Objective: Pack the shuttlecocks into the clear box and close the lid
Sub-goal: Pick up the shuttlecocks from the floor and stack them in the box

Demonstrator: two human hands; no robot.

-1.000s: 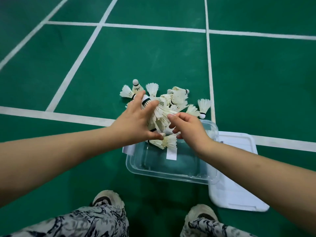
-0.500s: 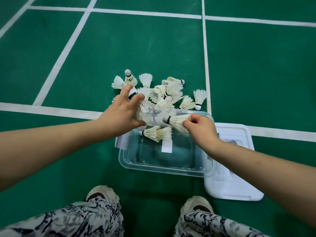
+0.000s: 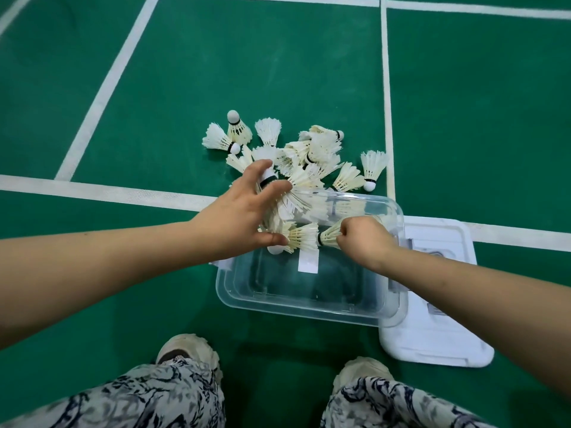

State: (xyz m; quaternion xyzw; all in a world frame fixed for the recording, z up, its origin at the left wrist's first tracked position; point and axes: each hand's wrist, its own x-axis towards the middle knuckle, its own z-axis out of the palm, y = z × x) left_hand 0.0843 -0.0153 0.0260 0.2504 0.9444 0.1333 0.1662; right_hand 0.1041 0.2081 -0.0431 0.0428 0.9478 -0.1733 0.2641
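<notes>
A pile of white feather shuttlecocks [image 3: 312,149] lies on the green court floor just beyond the clear box [image 3: 309,301]. My left hand [image 3: 244,211] is curled around several shuttlecocks [image 3: 293,202] at the box's far left rim, thumb by one lying inside [image 3: 301,236]. My right hand [image 3: 364,239] is inside the box near its far right wall, fingers closed on the feathers of one shuttlecock [image 3: 329,234]. The white lid [image 3: 438,335] lies flat on the floor to the right of the box.
White court lines [image 3: 108,193] run across and away over the green floor. My two shoes [image 3: 185,350] and patterned trouser legs are at the bottom of the view, close to the box's near edge.
My right hand has carried its shuttlecock from above the pile down into the box. My left hand has stayed gripping shuttlecocks at the box's far left rim.
</notes>
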